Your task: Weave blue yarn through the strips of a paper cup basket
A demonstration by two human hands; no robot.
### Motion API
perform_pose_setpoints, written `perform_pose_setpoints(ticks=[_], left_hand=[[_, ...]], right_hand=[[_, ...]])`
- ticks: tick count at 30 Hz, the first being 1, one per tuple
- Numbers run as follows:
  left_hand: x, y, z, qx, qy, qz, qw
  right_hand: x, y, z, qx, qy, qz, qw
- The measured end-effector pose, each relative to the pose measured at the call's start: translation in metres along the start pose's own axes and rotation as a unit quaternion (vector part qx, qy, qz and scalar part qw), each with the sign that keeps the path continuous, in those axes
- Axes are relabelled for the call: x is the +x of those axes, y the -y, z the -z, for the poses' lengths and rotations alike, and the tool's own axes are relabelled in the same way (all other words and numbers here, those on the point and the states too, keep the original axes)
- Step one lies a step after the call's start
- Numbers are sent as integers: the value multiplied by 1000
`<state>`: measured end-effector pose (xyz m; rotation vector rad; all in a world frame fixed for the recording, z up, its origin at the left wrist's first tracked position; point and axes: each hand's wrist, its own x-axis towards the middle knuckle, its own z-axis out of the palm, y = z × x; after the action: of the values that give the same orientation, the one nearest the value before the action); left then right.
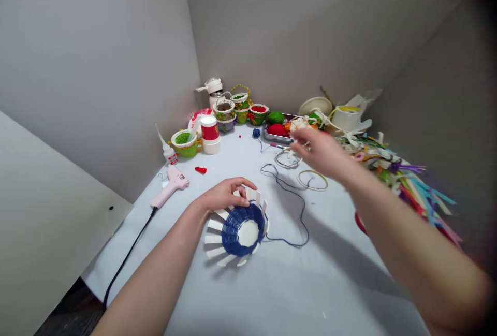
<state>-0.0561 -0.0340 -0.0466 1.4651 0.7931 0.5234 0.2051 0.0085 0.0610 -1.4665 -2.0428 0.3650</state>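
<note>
The left hand (227,193) holds the white-stripped rim of a blue woven basket (230,230), on the table (334,289) well in from its left edge. The right hand (319,148), fingers narrowly curled, is raised before a metal tray (276,138) near the back edge; whether it holds anything cannot be told.

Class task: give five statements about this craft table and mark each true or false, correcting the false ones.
1. The left hand holds the blue-and-white basket at its white strips. True.
2. The right hand also grips the basket. False: the right hand is raised apart from it.
3. A blue cord curves across the table. True.
4. The glue gun lies right of the basket. False: the pink glue gun lies left.
5. The small blue ball sits outside the metal tray. True.
</note>
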Motion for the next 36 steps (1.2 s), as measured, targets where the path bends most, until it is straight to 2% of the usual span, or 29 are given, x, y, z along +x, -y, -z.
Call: perform_pose_setpoints(ticks=[1, 2, 4, 6, 8, 11, 13, 14, 21, 23, 26, 28, 30, 34, 36], left_hand=[[0, -3, -4, 19, -5, 3, 1000], [0, -6, -9, 41, -10, 5, 999], [0, -13, -20, 83, -15, 6, 996], [-1, -18, -32, 121, -40, 13, 992], [-2, -23, -42, 166, -64, 17, 984], [-4, -30, -53, 236, -83, 15, 968], [-6, -35, -60, 270, -93, 13, 958], [-7, -37, -63, 282, -99, 13, 954], [-16, -41, -81, 295, -128, 35, 946], [-17, -39, -82, 286, -130, 43, 949], [-16, -37, -82, 270, -117, 52, 954], [-16, -37, -82, 265, -112, 57, 956], [-15, -37, -82, 267, -112, 59, 955], [-14, -38, -81, 279, -113, 61, 952], [-13, -37, -80, 282, -113, 65, 951]], right_hand=[[-20, -3, -16, 20, 17, 3, 1000], [-40, -5, -30, 106, 60, 5, 993], [-74, -3, -53, 278, 114, -31, 953], [-99, -1, -66, 342, 163, -65, 923], [-115, -1, -71, 390, 201, -125, 890], [-131, -4, -68, 481, 240, -208, 817], [-138, -6, -64, 521, 262, -218, 783], [-141, -6, -62, 530, 270, -213, 775], [-153, -13, -64, 502, 290, -204, 789], [-154, -15, -65, 467, 277, -211, 813], [-152, -15, -63, 389, 239, -194, 868], [-151, -13, -62, 357, 219, -183, 889], [-149, -11, -63, 370, 214, -193, 883], [-148, -12, -67, 446, 238, -258, 824], [-148, -15, -65, 432, 236, -276, 825]])
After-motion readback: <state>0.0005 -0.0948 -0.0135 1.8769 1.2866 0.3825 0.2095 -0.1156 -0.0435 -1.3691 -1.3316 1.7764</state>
